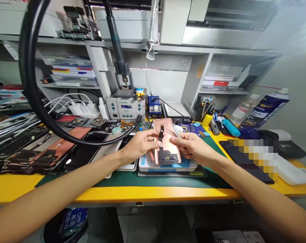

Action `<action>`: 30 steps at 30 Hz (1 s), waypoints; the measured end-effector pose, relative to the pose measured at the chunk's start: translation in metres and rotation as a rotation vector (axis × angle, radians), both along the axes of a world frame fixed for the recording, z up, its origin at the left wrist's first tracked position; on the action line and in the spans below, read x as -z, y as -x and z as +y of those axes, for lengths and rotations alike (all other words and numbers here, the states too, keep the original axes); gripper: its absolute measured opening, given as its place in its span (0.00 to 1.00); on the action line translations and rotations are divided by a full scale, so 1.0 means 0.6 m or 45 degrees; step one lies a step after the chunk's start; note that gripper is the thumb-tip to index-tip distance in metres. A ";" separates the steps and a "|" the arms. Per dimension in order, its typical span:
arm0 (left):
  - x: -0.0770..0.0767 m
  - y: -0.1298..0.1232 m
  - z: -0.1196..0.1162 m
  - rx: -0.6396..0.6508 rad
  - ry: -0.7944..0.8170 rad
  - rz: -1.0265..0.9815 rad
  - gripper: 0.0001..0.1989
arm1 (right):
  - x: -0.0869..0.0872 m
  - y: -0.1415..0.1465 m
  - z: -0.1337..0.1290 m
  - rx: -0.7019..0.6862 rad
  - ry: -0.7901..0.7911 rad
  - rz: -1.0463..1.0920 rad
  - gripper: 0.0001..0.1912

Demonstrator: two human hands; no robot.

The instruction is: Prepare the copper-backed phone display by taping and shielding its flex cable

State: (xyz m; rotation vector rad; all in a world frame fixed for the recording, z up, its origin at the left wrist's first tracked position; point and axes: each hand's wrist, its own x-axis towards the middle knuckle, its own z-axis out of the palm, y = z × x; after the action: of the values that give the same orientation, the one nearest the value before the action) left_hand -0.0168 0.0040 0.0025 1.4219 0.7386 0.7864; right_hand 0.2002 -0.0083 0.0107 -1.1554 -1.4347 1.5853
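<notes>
Both my hands hold up a phone panel with a copper-coloured back, tilted slightly above a blue and white box. My left hand grips its left edge, and my right hand grips its right edge. A black flex cable lies against the upper part of the copper surface, and a black patch covers an area lower down. The panel's front face is hidden from this view. The box rests on a dark perforated mat.
A green work mat covers the yellow bench. Stacked phone screens lie at left, beneath a black ring light. A rework station and blue soldering unit stand behind; a spray can stands at right.
</notes>
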 end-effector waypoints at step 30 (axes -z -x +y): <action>0.022 0.001 -0.029 -0.489 -0.333 0.170 0.10 | -0.010 -0.015 0.003 0.240 -0.350 0.112 0.30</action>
State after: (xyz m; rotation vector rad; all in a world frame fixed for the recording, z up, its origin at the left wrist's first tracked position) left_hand -0.0176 -0.0135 -0.0104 1.6003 1.0616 1.1241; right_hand 0.2093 -0.0064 0.0165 -1.0140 -1.3916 1.2500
